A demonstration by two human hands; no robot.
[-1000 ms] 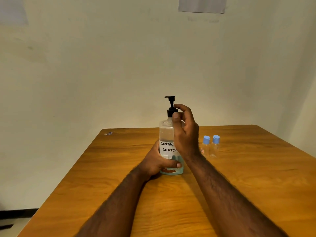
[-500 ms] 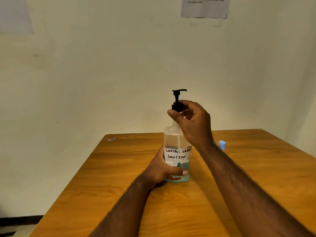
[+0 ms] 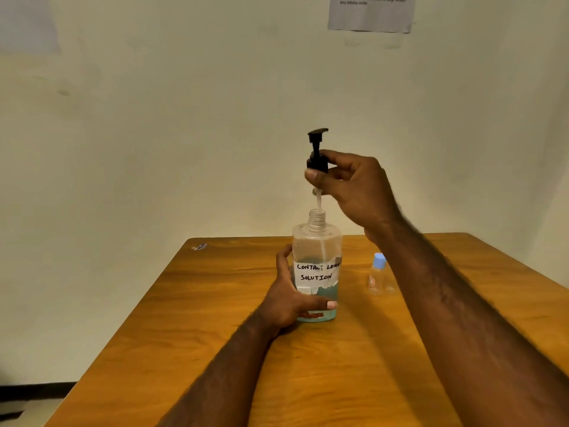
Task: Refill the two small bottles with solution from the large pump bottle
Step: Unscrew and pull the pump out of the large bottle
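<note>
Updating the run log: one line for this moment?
left hand holds pump bottle | right hand holds pump head above neck | small bottle capped

the paper notice (image 3: 371,13) at the top right is cut off by the top edge, its print too blurred to read. the right forearm (image 3: 462,318) hides most of a clear shape beside the small bottle (image 3: 376,274). the speck (image 3: 200,246) on the bench (image 3: 338,380), left of centre, is too small to tell.

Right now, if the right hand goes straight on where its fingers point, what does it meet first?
The right hand, pinching the pump head, points left; past it the way looks free, though depth to the wall is unclear.
</note>
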